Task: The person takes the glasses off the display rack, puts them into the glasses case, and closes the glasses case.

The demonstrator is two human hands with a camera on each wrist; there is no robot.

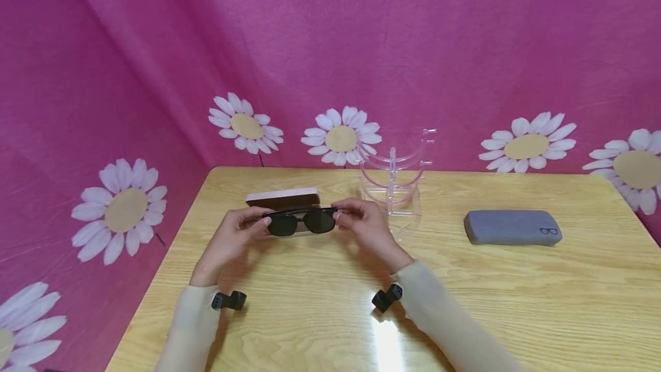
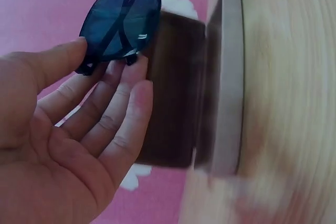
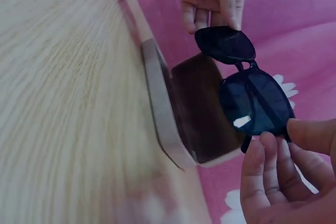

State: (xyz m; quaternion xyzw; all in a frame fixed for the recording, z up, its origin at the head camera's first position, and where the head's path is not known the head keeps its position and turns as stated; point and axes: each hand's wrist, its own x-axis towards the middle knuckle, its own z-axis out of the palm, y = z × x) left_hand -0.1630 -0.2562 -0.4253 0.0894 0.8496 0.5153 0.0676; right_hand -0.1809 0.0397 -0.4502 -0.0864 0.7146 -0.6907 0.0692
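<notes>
Dark sunglasses [image 1: 320, 221] are held level in the air between both hands. My left hand [image 1: 232, 240] pinches one outer corner of the frame between thumb and fingers. At the opposite corner, my right hand [image 1: 370, 231] holds on with thumb and fingertips. Through the lenses [image 3: 257, 100], in the right wrist view, dark temple arms show behind them. An open glasses case [image 1: 283, 194], pale outside with a brown lining [image 2: 173, 93], stands on the table just behind the sunglasses. They hide part of it in the head view.
A clear plastic tiered display stand [image 1: 392, 188] is close behind my right hand. Farther right lies a closed grey glasses case [image 1: 511, 227] with a small spectacles mark. The wooden table [image 1: 299, 314] meets a pink flowered cloth [image 1: 439, 62] at its back and left.
</notes>
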